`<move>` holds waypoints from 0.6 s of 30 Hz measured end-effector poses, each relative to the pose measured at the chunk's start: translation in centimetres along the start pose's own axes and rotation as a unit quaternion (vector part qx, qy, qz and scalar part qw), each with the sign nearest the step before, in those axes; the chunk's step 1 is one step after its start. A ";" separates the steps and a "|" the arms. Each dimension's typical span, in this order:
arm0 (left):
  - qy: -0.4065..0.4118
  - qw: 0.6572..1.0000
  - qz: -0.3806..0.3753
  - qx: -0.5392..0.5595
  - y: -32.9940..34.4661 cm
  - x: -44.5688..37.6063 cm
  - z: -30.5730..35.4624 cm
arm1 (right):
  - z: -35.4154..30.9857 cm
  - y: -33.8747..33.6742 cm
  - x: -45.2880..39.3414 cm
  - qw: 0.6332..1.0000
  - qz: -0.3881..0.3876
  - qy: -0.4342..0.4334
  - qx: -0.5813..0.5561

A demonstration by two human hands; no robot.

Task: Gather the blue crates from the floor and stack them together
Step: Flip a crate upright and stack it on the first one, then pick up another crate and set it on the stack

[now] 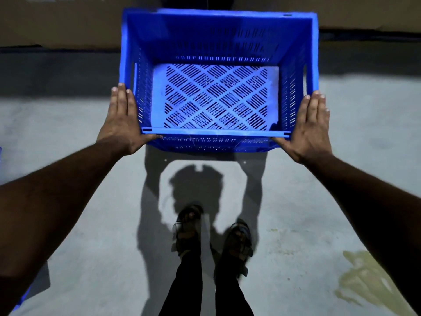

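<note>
While both palms press flat on the crate's side walls, these points hold:

Risk: the blue crate (216, 78) is clamped only by inward pressure, fingers extended, not hooked through the handle slots; if either palm eases off, I judge it could slide down and drop near the feet (213, 233).
Second risk: a yellowish wet patch (364, 277) lies on the floor (79, 201) at lower right of the frame; stepping there could mean a slip while loaded.
Left hand (121, 119): flat and open against the crate's left wall near the close corner, thumb under the near rim.
Right hand (312, 124): mirrored on the right wall, thumb likewise at the near edge.
Crate position: centre and upper frame, apparently held off the floor, its shadow falling below it.
Crate contents: nothing; the slotted base shows bare.
Other crates: a sliver of blue (22, 297) at the lower left edge may be another; too little shows to tell.
Stack: none in view.
</note>
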State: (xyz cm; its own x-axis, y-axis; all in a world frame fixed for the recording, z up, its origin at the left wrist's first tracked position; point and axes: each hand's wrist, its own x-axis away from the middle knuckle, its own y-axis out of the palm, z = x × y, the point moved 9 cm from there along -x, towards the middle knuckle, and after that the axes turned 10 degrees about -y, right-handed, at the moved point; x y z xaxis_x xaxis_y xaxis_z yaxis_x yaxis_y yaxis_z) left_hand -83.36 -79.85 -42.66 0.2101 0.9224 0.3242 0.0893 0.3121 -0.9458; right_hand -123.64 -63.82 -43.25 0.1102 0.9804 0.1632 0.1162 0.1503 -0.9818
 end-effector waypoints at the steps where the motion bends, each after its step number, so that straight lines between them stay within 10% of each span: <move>1: -0.002 1.000 0.002 0.004 0.1 0.1 0.0 | 0.2 0.0 -0.2 1.000 -0.006 0.000 0.000; 12: -0.012 0.982 -0.187 0.014 -0.6 9.9 0.1 | -3.6 -2.6 5.9 0.989 -0.149 -0.017 -0.009; 18: 0.043 0.988 -0.131 0.064 -11.2 22.6 0.8 | -10.1 -11.9 17.2 0.974 -0.214 -0.073 -0.020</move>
State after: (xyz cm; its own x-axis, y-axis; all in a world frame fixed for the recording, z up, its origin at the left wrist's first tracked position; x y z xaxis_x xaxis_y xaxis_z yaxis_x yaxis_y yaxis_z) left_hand -80.36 -62.34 -24.73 0.2792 0.7852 0.5527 0.0279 0.5687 -0.8220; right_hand -113.18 -50.05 -27.82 -0.0986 0.8374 0.5376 0.1587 0.5466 -0.8222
